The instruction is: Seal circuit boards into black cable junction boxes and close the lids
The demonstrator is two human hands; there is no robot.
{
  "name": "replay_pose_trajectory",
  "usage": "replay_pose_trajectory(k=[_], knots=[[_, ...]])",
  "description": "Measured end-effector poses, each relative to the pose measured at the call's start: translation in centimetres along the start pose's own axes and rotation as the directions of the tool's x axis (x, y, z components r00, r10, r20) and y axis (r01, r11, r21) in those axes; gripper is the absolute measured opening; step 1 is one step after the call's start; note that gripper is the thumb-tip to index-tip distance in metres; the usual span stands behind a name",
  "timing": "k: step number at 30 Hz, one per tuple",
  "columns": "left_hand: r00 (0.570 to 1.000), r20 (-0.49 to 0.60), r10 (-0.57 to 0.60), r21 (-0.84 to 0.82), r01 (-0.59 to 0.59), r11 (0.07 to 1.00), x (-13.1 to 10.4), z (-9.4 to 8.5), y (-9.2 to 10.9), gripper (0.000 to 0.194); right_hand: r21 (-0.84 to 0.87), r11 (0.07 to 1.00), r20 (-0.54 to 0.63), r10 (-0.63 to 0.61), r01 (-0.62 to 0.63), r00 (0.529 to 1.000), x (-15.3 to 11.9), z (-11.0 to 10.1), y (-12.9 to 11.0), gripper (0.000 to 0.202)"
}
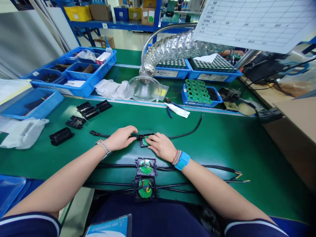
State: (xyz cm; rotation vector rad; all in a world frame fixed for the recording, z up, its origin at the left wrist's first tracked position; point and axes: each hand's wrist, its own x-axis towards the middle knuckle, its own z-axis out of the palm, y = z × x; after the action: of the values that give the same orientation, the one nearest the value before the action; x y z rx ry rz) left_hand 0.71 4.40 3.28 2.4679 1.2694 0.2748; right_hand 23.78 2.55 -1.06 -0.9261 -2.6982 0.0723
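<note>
A small black plastic housing (141, 143) with a green circuit board (144, 141) in it lies on the green table between my hands. My left hand (121, 137) pinches the black cable (105, 135) where it enters the housing's left side. My right hand (161, 146) grips the housing's right side, its fingers over part of the board. From there a second black cable (189, 133) curves off to the right. Nearer to me are two open housings (155, 167) (136, 193), each with a round green board and cables out both sides.
Several black plastic shells (61, 135) lie on the left. Behind my hands are a fume hood (144, 89) on a foil duct, pliers (170, 112), a white tube (179, 110) and a blue bin (200, 104) of green boards. Blue trays (86, 89) stand at the back left.
</note>
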Motion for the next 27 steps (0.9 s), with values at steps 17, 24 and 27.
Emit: replay_pose_trajectory(k=[17,24,27], knots=[[0.998,0.065,0.014,0.098,-0.020,0.995,-0.1,1.6,1.1,0.022,0.049,0.999,-0.042,0.020,-0.018,0.999,0.0,0.2,-0.2,0.027],[0.991,0.128,0.033,0.328,-0.074,0.942,-0.3,2.1,1.5,0.023,0.045,0.998,0.050,0.037,-0.040,0.998,0.4,-0.5,-0.8,0.034],[0.989,0.145,0.043,0.368,-0.094,0.925,-0.2,2.5,2.0,0.023,0.014,0.997,0.080,0.077,-0.079,0.994,0.8,-0.9,-1.4,0.031]])
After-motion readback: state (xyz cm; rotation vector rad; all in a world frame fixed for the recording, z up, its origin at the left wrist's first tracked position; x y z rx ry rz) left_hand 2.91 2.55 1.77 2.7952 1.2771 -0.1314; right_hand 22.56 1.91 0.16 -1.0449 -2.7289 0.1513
